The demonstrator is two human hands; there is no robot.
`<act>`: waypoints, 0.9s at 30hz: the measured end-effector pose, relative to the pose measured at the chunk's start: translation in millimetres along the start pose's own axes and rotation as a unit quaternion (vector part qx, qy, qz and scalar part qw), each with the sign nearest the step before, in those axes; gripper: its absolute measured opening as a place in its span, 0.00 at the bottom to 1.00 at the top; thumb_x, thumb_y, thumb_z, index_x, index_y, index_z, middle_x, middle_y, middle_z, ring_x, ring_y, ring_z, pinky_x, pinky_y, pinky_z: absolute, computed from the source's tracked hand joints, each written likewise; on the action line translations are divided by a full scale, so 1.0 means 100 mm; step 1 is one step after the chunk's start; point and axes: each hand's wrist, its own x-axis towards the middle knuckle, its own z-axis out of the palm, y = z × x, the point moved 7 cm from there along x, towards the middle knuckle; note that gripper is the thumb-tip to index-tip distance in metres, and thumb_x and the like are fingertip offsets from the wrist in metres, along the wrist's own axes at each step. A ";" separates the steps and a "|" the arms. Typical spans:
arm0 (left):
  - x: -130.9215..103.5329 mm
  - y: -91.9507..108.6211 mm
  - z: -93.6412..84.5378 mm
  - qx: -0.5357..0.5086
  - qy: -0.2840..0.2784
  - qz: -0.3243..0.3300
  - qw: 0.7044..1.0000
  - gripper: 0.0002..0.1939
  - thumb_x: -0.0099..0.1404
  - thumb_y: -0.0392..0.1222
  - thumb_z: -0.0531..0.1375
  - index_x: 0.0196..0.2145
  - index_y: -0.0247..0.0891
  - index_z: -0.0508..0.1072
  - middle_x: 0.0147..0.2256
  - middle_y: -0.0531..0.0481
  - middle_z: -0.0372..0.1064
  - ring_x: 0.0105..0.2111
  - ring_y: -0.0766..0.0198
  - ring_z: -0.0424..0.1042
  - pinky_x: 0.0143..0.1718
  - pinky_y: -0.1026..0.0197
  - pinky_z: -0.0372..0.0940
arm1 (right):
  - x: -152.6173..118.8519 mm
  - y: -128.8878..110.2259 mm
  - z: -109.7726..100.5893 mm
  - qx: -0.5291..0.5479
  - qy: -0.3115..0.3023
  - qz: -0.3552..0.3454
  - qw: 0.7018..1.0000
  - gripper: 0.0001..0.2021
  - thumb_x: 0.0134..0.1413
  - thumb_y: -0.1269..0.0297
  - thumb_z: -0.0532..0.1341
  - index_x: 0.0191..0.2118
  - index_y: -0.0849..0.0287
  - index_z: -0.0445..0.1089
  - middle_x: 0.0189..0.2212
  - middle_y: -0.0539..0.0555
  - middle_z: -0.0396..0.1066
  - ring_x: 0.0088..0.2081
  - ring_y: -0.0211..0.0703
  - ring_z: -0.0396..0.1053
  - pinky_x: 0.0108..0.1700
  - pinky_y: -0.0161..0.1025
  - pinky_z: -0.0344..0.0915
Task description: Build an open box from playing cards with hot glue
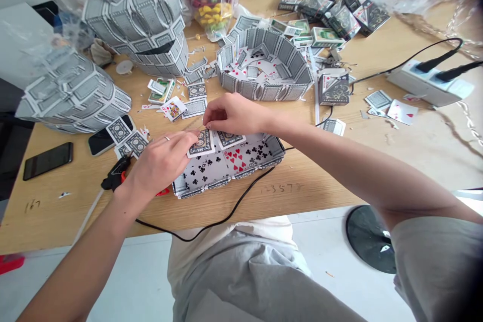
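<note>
A shallow rectangular box (211,167) made of playing cards lies in front of me, its floor showing clubs and hearts faces. Over its far side, my left hand (164,158) holds a patterned playing card (202,145) between thumb and fingers. My right hand (236,114) is closed in a pinch at the far edge of that card; what sits in its fingertips is too small to make out. Beneath the right hand lies a second patterned card (231,140). A black glue gun (117,173) rests left of the box, partly behind my left wrist.
A heart-shaped card box (264,91) stands beyond my hands. Two larger card-built boxes (162,15) (83,93) stand at the left. A black cable (236,206) loops around the box from a power strip (430,83). Phones (48,161), card packs (334,88) and scraps lie about.
</note>
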 end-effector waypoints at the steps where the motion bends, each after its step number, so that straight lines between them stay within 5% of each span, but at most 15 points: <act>1: 0.00 0.00 0.01 -0.002 -0.004 -0.004 1.000 0.22 0.68 0.24 0.55 0.54 0.39 0.77 0.55 0.43 0.83 0.53 0.51 0.84 0.59 0.48 0.78 | 0.01 0.01 0.01 0.001 0.004 0.000 1.000 0.07 0.59 0.69 0.66 0.39 0.64 0.82 0.32 0.53 0.78 0.34 0.40 0.70 0.42 0.41 0.63; 14: -0.01 0.00 0.06 0.003 -0.001 0.005 1.000 0.27 0.72 0.23 0.50 0.61 0.30 0.78 0.57 0.37 0.82 0.57 0.49 0.82 0.61 0.45 0.78 | 0.08 0.07 0.05 0.014 -0.004 0.051 0.999 0.06 0.60 0.66 0.69 0.39 0.63 0.84 0.35 0.56 0.83 0.35 0.41 0.75 0.41 0.39 0.68; 27: 0.10 -0.08 -0.02 -0.021 0.016 -0.028 0.999 0.21 0.73 0.24 0.55 0.58 0.35 0.79 0.52 0.43 0.84 0.52 0.54 0.84 0.55 0.54 0.78 | 0.10 0.10 0.00 -0.006 -0.026 0.037 0.999 0.08 0.59 0.64 0.68 0.39 0.61 0.84 0.35 0.55 0.84 0.42 0.46 0.77 0.43 0.39 0.70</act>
